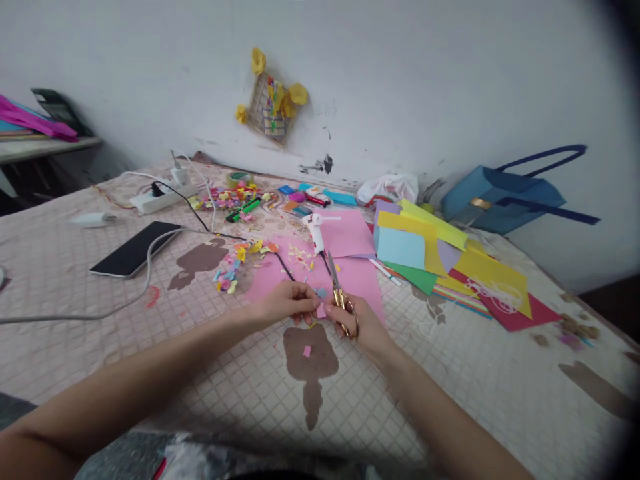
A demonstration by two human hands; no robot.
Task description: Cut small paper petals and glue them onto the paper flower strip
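My left hand (295,302) is closed, its fingertips pinching a small pink paper piece (321,311) over the near edge of a pink sheet (367,287). On the other side, my right hand (360,323) has its fingers through the loops of gold-handled scissors (339,297), whose blades point away from me. Its thumb and fingertip also reach the pink piece. A small blue paper piece (321,292) lies just beyond the fingers. Further up the sheet are paper scraps (300,255) and a white glue gun (316,235). One pink scrap (307,351) rests nearer to me.
Coloured paper sheets (400,248) are stacked at the right, by a blue bag (500,197). Cut paper flowers (230,197) and a green cutter (243,210) lie at the back left. A dark tablet (137,250), a cable (149,267) and a power strip (163,199) occupy the left.
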